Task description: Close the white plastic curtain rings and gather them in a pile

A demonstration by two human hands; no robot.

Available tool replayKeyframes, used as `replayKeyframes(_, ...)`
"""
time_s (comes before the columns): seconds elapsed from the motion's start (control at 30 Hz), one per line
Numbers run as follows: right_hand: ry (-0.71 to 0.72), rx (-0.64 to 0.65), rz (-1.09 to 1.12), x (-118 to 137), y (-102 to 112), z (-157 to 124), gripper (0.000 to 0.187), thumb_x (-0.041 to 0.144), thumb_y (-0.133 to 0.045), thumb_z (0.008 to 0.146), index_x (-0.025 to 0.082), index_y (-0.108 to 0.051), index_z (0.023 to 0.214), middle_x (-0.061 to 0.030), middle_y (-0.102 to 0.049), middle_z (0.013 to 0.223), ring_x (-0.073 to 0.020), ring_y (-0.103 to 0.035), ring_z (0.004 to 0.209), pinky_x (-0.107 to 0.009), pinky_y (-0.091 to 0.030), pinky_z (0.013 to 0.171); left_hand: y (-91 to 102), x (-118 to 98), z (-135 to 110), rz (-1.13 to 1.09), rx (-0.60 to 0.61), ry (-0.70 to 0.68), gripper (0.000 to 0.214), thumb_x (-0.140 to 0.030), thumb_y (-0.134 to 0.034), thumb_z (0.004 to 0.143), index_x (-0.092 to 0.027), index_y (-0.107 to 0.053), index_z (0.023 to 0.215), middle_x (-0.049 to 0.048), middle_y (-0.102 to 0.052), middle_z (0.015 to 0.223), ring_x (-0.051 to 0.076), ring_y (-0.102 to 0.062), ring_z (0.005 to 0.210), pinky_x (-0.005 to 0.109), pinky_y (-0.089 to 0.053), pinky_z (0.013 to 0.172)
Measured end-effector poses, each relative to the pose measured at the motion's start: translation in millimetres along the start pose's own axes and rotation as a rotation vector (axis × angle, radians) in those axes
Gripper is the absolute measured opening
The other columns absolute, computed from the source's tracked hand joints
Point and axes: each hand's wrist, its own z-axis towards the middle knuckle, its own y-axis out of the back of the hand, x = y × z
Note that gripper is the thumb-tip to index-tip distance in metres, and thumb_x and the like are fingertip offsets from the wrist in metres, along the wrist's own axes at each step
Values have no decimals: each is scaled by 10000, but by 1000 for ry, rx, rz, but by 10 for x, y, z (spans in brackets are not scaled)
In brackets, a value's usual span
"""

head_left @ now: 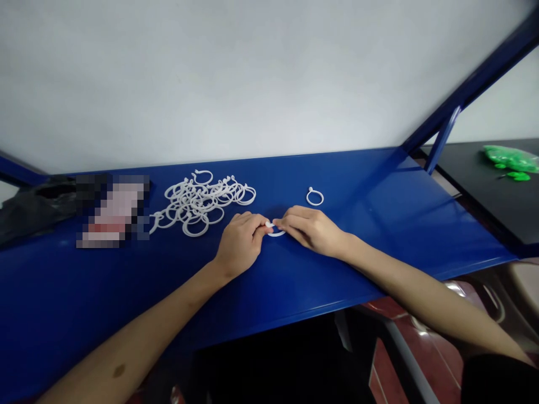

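Between my two hands is a white plastic ring, its lower curve showing below the fingertips. My left hand pinches it from the left, at a small white knob. From the right, my right hand pinches the same ring, and its fingers hide that part of it. A heap of similar white rings with small eyelets lies to the left of my hands. One single white ring rests apart, just beyond my right hand.
The blue metal shelf bears everything, with a pale wall behind. At left lie a black plastic bag and a blurred pinkish rectangle. A blue post stands at right; beyond it a green bag sits on a dark table.
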Motion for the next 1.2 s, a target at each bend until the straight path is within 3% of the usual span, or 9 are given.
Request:
replayKeyframes(0.17,-86,-100,-94,-61,64,45,248,267,-452,1056,165,-677,1084,-101,-677,1037,-192,-648,925,-342,-558,794,97,79,84,190,13,-50,190,-377,-588,965,-211,-673,926,56,-726,876,237,-644,876,385,-471,835)
replayKeyframes(0.3,-341,-205,-287,-276,265,-3,223,271,-515,1023,186,-708,1096,-96,-671,1061,-197,-650,891,-341,-548,762,283,247,158,483,-35,56,293,-433,-555,961,-192,-678,1075,124,-684,1030,318,-581,1041,457,-445,894)
replayKeyframes(0.4,-521,-170,-446,-445,417,-77,238,251,-559,987,186,-702,1167,-100,-690,1018,-231,-641,903,-361,-530,746,407,397,186,621,7,126,253,-361,-518,956,-177,-688,994,151,-651,1066,350,-540,1085,478,-428,885)
replayKeyframes(0.5,-616,-138,-531,-530,497,-124,271,259,-581,961,183,-692,1196,-109,-705,1012,-270,-619,955,-389,-519,753,456,462,199,650,38,101,248,-315,-473,961,-190,-675,889,130,-661,964,342,-546,1036,471,-414,855)
replayKeyframes(0.63,-601,-207,-551,-516,498,-120,272,287,-558,969,173,-699,1171,-121,-705,1019,-284,-592,969,-416,-508,783,434,386,212,520,-122,99,202,-322,-509,951,-203,-623,833,88,-663,834,296,-581,913,445,-395,826)
replayKeyframes(0.83,-416,-214,-310,-351,356,-30,243,311,-537,1005,187,-710,1123,-93,-715,970,-243,-606,900,-418,-503,854,364,237,189,380,-297,-118,131,-257,-586,933,-215,-540,818,-7,-630,706,172,-569,665,352,-399,706)
replayKeyframes(0.93,-309,-146,-73,-193,236,31,255,356,-562,1008,184,-690,1145,-80,-718,995,-215,-643,900,-384,-517,860,328,173,172,316,-237,-306,102,-212,-603,929,-210,-545,846,-14,-634,722,161,-581,686,328,-424,700)
replayKeyframes(1.07,-310,-86,282,10,78,88,246,367,-610,986,178,-649,1138,-35,-723,933,-157,-679,816,-297,-546,767,254,84,149,346,-107,-529,87,-217,-622,942,-210,-584,864,-6,-667,786,169,-591,759,327,-460,757)
replayKeyframes(1.2,-349,-126,348,62,8,87,143,321,-611,979,186,-628,1024,-4,-715,850,-128,-669,741,-255,-538,697,203,23,123,293,-92,-597,46,-194,-650,928,-211,-607,934,6,-682,877,167,-597,793,322,-478,766)
